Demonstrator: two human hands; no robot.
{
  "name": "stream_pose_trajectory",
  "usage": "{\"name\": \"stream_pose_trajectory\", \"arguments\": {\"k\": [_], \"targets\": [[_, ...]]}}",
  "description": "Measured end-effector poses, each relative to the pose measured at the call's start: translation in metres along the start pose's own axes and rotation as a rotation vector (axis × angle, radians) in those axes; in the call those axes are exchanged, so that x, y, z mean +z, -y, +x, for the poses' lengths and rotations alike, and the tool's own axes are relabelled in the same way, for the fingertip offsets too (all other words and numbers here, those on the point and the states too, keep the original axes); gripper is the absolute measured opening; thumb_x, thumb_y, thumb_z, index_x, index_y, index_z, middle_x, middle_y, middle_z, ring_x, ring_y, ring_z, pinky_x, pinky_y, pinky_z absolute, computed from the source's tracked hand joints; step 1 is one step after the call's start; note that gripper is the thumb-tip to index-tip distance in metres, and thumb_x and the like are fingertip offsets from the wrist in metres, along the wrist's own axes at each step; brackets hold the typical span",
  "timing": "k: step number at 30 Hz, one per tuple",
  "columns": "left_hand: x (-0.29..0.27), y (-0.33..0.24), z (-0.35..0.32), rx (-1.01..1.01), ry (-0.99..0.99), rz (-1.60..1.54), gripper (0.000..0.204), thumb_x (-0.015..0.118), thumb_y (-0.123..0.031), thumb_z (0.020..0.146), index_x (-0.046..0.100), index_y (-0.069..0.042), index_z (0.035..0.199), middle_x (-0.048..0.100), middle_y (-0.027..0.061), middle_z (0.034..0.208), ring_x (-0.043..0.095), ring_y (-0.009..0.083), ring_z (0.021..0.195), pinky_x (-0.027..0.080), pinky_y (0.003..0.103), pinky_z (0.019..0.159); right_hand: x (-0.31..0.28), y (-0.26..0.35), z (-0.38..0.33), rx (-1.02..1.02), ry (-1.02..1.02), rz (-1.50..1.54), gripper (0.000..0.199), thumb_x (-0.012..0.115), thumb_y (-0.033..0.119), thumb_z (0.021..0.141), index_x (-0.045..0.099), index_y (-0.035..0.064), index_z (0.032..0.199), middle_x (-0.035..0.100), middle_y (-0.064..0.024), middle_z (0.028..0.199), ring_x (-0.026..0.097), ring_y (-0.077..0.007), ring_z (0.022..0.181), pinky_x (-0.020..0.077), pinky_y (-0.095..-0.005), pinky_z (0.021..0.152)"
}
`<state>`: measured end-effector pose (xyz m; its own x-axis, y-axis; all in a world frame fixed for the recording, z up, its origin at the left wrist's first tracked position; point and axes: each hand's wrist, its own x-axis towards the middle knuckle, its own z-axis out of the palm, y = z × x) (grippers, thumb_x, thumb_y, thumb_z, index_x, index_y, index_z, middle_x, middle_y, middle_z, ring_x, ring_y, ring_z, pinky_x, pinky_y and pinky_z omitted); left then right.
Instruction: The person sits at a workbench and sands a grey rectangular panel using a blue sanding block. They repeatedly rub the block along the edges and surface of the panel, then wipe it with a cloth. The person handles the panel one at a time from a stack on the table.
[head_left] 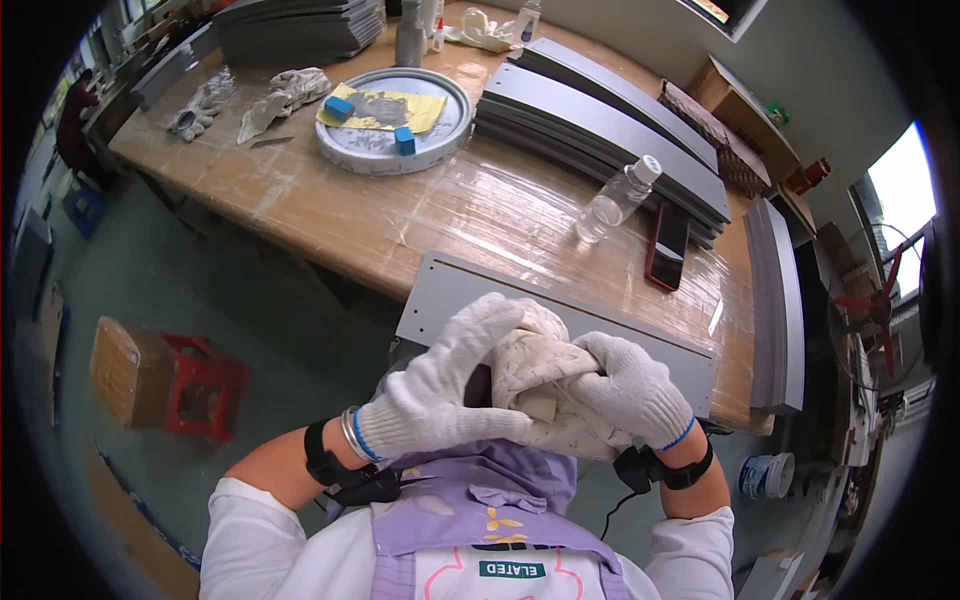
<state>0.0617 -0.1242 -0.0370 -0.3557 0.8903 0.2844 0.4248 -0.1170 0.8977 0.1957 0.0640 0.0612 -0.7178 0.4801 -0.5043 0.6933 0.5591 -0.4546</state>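
Cloth (535, 365) | bunched, no clear axis | left hand (445, 385), right hand (630, 390) gripping

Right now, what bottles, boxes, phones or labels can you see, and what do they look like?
Clear bottle: lying on the table, see-through, white cap.
Phone: flat on the table beside the bottle, dark screen, red edge.
Cardboard box: on the floor at left, brown, next to a red stool.
White bucket: on the floor at right, round, with a blue label.
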Motion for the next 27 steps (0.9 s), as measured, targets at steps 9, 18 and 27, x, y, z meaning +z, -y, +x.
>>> {"name": "stream_pose_trajectory", "arguments": {"k": [9, 18, 27], "targets": [[0.032, 0.032, 0.009, -0.349, 0.072, -1.158, 0.055, 0.066, -0.013, 0.094, 0.042, -0.005, 0.143, 0.054, 0.0066, 0.136, 0.051, 0.0143, 0.125, 0.044, 0.03, 0.106, 0.059, -0.007, 0.014, -0.765, -0.588, -0.181, 0.049, 0.075, 0.024, 0.078, 0.067, 0.0009, 0.12, 0.054, -0.0213, 0.134, 0.055, -0.0304, 0.123, 0.0433, -0.0397, 0.103], [0.057, 0.103, -0.005, -0.112, 0.453, 0.113, 0.038, 0.039, -0.031, 0.107, 0.046, -0.007, 0.135, 0.059, 0.0129, 0.126, 0.058, 0.0234, 0.117, 0.045, 0.033, 0.101, 0.076, 0.018, 0.044, -0.338, 0.134, 0.517, 0.069, 0.07, 0.011, 0.078, 0.048, 0.0021, 0.143, 0.059, -0.0118, 0.135, 0.055, -0.0178, 0.124, 0.0392, -0.0307, 0.107], [-0.009, 0.101, -0.06, -0.818, 0.161, -1.022, 0.048, 0.057, -0.041, 0.099, 0.056, 0.003, 0.119, 0.065, 0.0142, 0.104, 0.066, 0.0166, 0.085, 0.057, 0.03, 0.074, 0.034, 0.045, 0.098, -0.39, -0.091, 0.241, 0.048, 0.06, 0.001, 0.079, 0.063, 0.0078, 0.127, 0.064, -0.0123, 0.117, 0.065, -0.0253, 0.105, 0.0515, -0.0339, 0.089]]}}
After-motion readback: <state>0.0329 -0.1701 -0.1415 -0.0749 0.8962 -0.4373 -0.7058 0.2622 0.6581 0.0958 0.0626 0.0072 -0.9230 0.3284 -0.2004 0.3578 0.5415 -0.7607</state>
